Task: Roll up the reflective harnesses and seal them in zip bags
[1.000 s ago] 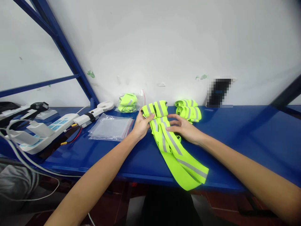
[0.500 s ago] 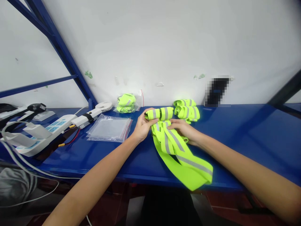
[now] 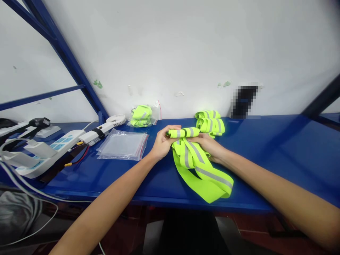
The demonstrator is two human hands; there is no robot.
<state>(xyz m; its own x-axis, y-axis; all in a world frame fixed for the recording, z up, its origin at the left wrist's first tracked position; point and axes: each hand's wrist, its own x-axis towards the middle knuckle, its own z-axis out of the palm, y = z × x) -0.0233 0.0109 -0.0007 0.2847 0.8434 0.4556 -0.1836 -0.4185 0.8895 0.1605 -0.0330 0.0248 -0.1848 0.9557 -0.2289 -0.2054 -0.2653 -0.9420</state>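
Both hands grip a neon-yellow reflective strap [image 3: 195, 156] with silver stripes, its upper part rolled up. My left hand [image 3: 164, 141] is closed around the left end of the roll. On the other side, my right hand [image 3: 208, 144] pinches the roll's right end, some of its fingers hidden behind the fabric. Loose loops hang below the hands and spread toward the table's front edge. Behind my right hand lies a folded bundle of the same reflective strap [image 3: 211, 124]. A clear bag holding another neon-yellow bundle [image 3: 141, 116] stands by the wall.
Flat clear zip bags [image 3: 122, 144] lie left of my hands on the blue table [image 3: 271, 156]. Further left are a white handheld fan [image 3: 115, 120], a power strip [image 3: 57, 145] with chargers, and cables. A pixelated dark object [image 3: 243, 102] leans against the wall at right.
The rolled top has turned over and come slightly nearer, looking tighter. Its hanging loops have drawn up and shifted a little left. Both hands keep hold.
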